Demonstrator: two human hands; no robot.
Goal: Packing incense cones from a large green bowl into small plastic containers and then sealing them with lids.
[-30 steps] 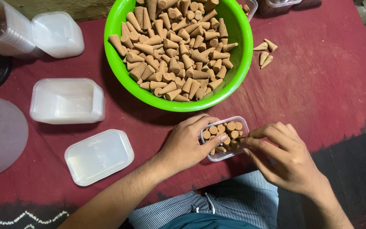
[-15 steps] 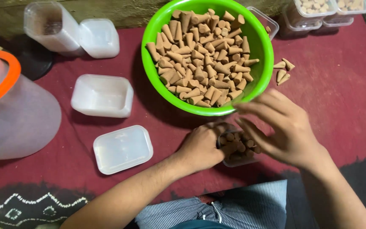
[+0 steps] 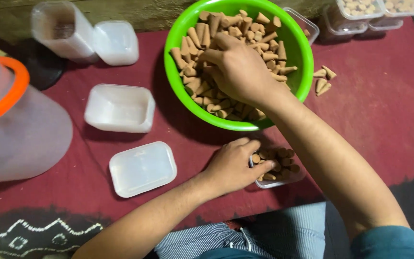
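- My right hand (image 3: 238, 67): in the green bowl (image 3: 173, 79), fingers curled down among the tan cones (image 3: 200, 88); I cannot tell whether they pinch one.
- My left hand (image 3: 233, 165): on the red bench (image 3: 384, 120), fingers pressed to the side of a small clear box (image 3: 283, 181) part-filled with cones, just below the bowl.
- Two white rectangular lids (image 3: 142, 168), left of that hand, one above the other.
- Clear tub (image 3: 58, 29) with a lid beside it, far left corner.
- Four loose cones (image 3: 323, 79), right of the bowl.
- Filled clear boxes (image 3: 360, 12), far right corner.
- Clear jug (image 3: 20, 134) with orange handle, left edge.
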